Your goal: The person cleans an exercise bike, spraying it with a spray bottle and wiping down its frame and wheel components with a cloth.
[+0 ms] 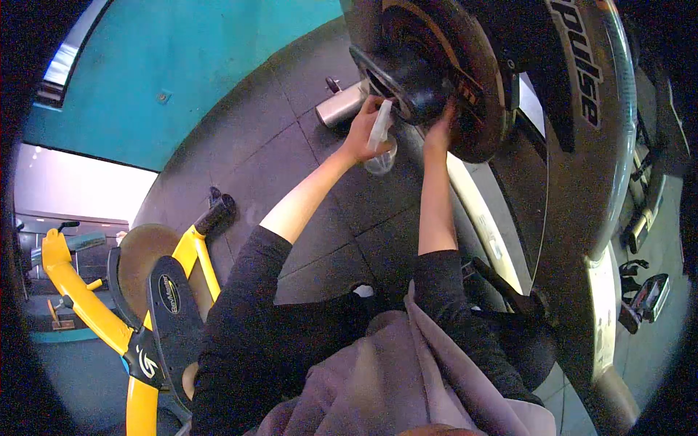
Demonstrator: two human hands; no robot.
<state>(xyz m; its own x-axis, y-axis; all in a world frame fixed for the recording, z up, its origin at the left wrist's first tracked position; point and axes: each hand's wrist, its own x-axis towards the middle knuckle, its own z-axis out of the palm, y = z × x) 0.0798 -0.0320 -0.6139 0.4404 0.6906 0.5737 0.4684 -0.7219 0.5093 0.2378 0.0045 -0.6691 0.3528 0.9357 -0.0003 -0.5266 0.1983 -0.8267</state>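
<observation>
My left hand [363,138] is closed round a clear plastic bottle [379,161] with a whitish upper part, held just below a black pedal-like part [414,87] of an exercise machine. On the other side of that part, my right hand [439,132] reaches up against the dark round housing [476,109]. Its fingers are in shadow and partly hidden, so whether they grip anything does not show. A silver cylindrical foot [340,106] of the machine lies on the floor beside my left hand.
A grey machine frame [607,182] with "pulse" lettering rises close on the right. To the left stands a yellow-framed exercise bike [87,298] with a black guard. Dark floor tiles [320,211] stretch below my arms, and a teal wall [196,58] is behind.
</observation>
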